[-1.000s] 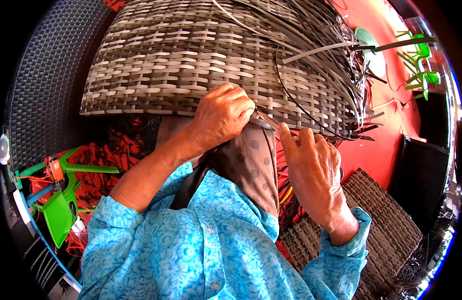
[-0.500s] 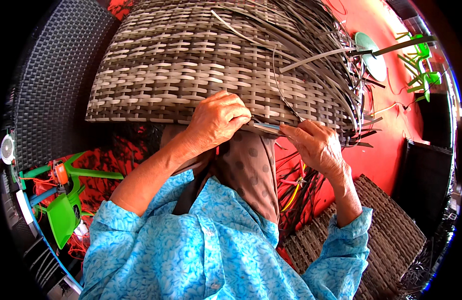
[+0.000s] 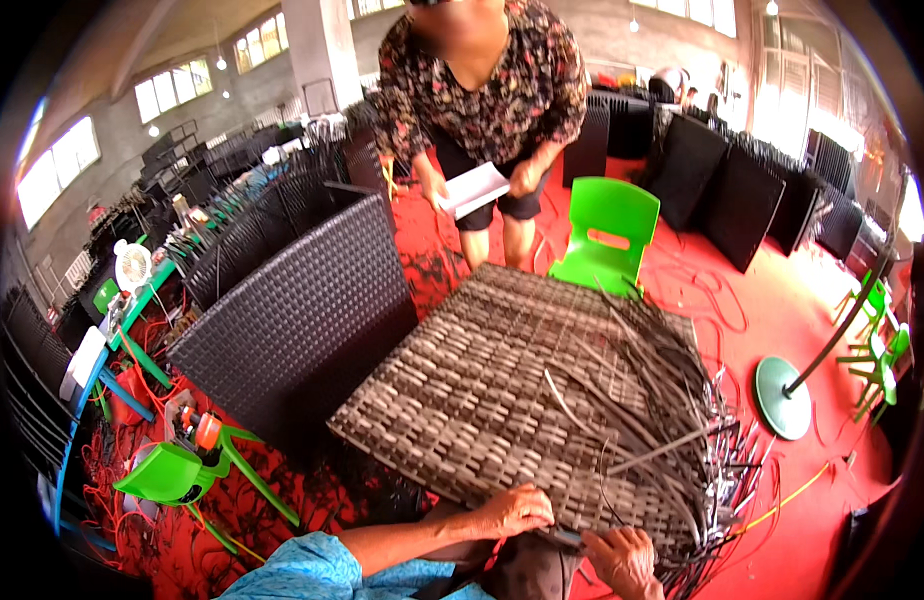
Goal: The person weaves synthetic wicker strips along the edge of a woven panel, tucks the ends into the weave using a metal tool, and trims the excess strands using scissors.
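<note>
A panel woven from brown and grey-beige flat strips (image 3: 462, 400) lies in front of me over my lap. My left hand (image 3: 517, 512) is closed at its near edge, the fingertips pinching there. Just to the right, my right hand (image 3: 622, 560) is closed on a thin, flat, blue-grey piece (image 3: 566, 538) that reaches from its fingers toward the left hand. Whether that piece is a tool or a strip, I cannot tell. Many loose strips (image 3: 672, 420) hang off the panel's right side, close to my right hand.
A person (image 3: 482, 90) stands beyond the panel with a white tray-like piece (image 3: 474, 190). Near them is a green chair (image 3: 607, 230). A black woven panel (image 3: 302, 310) stands at left, beside a tipped green chair (image 3: 172, 472). A round green stand base (image 3: 782, 398) is at right.
My view has lifted, so the room and a standing person now show beyond the panel. Both hands keep their places at its near edge.
</note>
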Tool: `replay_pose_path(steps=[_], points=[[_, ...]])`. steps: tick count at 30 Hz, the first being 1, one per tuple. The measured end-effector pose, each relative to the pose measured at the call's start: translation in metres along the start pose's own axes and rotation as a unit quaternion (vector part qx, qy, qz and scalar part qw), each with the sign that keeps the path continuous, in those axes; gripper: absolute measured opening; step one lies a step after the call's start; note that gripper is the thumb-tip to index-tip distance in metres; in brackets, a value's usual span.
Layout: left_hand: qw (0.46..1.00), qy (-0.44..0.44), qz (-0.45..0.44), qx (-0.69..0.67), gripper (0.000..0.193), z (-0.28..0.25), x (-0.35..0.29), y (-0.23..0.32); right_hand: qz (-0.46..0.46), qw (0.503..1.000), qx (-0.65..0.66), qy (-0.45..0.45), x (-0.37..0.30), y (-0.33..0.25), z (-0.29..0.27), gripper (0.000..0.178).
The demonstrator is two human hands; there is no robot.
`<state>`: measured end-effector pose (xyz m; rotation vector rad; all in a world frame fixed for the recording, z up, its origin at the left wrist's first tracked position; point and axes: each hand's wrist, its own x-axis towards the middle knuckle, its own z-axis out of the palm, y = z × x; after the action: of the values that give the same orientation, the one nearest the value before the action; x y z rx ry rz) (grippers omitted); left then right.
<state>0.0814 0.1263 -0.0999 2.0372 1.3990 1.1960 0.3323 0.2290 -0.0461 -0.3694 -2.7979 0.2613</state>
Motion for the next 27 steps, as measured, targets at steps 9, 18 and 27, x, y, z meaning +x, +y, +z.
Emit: replay_pose_path(steps=[9,18,27], points=[[0.997,-0.067,-0.034,0.012,0.037,-0.016,0.011,0.008,0.035,0.995,-0.024,0.093,-0.006,0.004,-0.032,0.032],[0.981,-0.155,0.051,0.106,0.042,-0.028,0.002,0.002,0.047,0.996,0.057,0.055,0.002,0.016,-0.029,0.024],[0.983,-0.115,0.067,0.123,0.032,-0.019,-0.004,-0.003,0.030,0.993,0.098,0.052,0.012,0.025,-0.025,0.018]])
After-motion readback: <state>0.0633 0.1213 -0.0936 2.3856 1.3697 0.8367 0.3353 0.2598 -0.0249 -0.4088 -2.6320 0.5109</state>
